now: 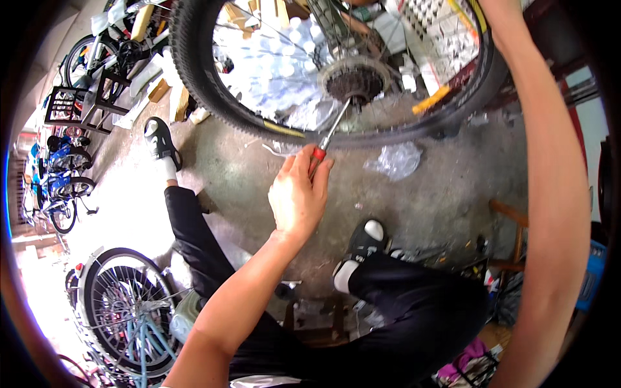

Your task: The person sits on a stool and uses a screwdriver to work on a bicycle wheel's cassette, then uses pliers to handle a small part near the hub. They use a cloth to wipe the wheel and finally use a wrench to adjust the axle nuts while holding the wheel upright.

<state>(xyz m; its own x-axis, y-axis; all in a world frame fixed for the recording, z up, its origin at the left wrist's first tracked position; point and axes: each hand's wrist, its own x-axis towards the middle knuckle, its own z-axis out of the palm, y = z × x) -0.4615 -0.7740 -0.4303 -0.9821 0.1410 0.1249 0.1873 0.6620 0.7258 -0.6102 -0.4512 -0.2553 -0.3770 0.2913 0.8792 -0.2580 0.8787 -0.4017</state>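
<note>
My left hand (299, 194) is closed round the red handle of a screwdriver (335, 124). Its slim metal shaft points up and away, with the tip by the axle end below the dark cassette (352, 84). That cassette sits at the hub of a bicycle wheel with a knobby black tire (200, 77). At the upper right, my right hand (499, 8) is beside the tire's far right side. The top edge of the picture cuts off its fingers, so their grip cannot be made out.
A crumpled clear plastic bag (396, 160) lies on the concrete floor below the wheel. Plastic-wrapped goods (268, 71) are heaped behind the spokes. Another bicycle wheel (123, 310) stands at lower left, with several bicycles farther left. A dark chair (90, 103) stands at upper left.
</note>
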